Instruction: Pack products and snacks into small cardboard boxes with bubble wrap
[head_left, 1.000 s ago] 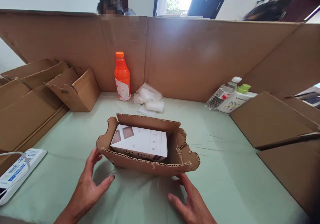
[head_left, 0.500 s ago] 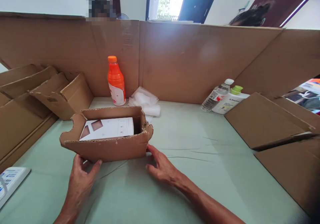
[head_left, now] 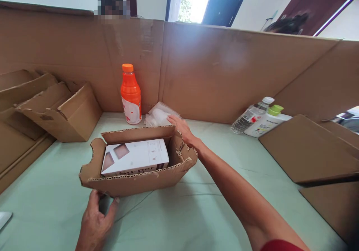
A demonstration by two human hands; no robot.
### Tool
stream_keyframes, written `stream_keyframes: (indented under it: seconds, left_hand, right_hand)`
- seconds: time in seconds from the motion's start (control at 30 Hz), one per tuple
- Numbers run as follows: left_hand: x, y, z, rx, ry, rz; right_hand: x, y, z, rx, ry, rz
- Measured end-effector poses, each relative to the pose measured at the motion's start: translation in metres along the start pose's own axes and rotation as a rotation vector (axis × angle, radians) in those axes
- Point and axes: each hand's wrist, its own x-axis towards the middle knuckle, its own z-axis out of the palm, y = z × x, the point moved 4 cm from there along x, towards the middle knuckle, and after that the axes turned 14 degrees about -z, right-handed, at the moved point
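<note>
An open corrugated cardboard box sits on the green cloth in front of me, with a white product carton lying inside it. My left hand rests against the box's near left corner, fingers touching its front wall. My right hand reaches past the box's far right flap, fingers apart, touching the clear plastic bags behind the box. An orange bottle stands upright just left of those bags.
A tall cardboard screen walls the back and right. Folded boxes are stacked at left, flat cardboard sheets at right. A clear water bottle and a white bottle with green cap lie at back right. A person's head shows over the screen.
My right hand left the box's near right corner and reached forward to the plastic bags. The left hand stayed at the box's front left corner. The box sits slightly more to the right.
</note>
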Motion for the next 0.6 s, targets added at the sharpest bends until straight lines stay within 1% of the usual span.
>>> stream_keyframes:
  seconds: [0.03, 0.1, 0.17, 0.2, 0.23, 0.27, 0.3, 0.33, 0.4, 0.43, 0.47, 0.5, 0.57, 0.6]
  left_hand:
    - [-0.001, 0.002, 0.000, -0.001, -0.007, -0.002]
    - [-0.002, 0.005, -0.001, -0.011, -0.019, 0.005]
    - [-0.001, 0.006, -0.002, -0.025, -0.035, 0.022]
    - [0.000, 0.005, -0.002, -0.031, -0.045, 0.027]
    - [0.001, 0.005, -0.002, -0.036, -0.063, 0.029]
    - [0.003, 0.005, -0.002, -0.042, -0.081, 0.030]
    - [0.004, 0.005, -0.003, -0.050, -0.096, 0.031]
    - [0.005, 0.006, -0.004, -0.060, -0.109, 0.033]
    - [0.003, 0.011, -0.009, -0.076, -0.109, 0.040]
    - [-0.001, 0.014, -0.014, -0.077, -0.093, 0.045]
    - [-0.006, 0.018, -0.019, -0.072, -0.068, 0.051]
    - [-0.012, 0.021, -0.025, -0.062, -0.037, 0.064]
    - [-0.031, 0.027, -0.039, -0.068, 0.060, 0.129]
    - [-0.042, 0.029, -0.044, -0.066, 0.062, 0.179]
  right_hand:
    - [0.004, 0.000, -0.006, -0.020, 0.041, 0.003]
    - [-0.004, 0.001, -0.029, -0.095, 0.201, 0.022]
    - [-0.032, 0.001, -0.060, -0.205, 0.382, 0.053]
    - [-0.052, 0.001, -0.075, -0.266, 0.434, 0.083]
    - [-0.073, 0.001, -0.088, -0.325, 0.427, 0.134]
    - [-0.096, 0.001, -0.098, -0.375, 0.362, 0.212]
    - [-0.120, 0.002, -0.105, -0.409, 0.247, 0.317]
    - [-0.146, 0.002, -0.108, -0.421, 0.098, 0.440]
    - [-0.202, -0.003, -0.107, -0.364, -0.197, 0.671]
    - [-0.228, -0.010, -0.104, -0.295, -0.296, 0.746]
    - [-0.252, -0.021, -0.101, -0.198, -0.347, 0.782]
    - [-0.273, -0.034, -0.096, -0.069, -0.359, 0.779]
    - [-0.301, -0.066, -0.087, 0.289, -0.305, 0.720]
    - [-0.310, -0.083, -0.082, 0.498, -0.261, 0.688]
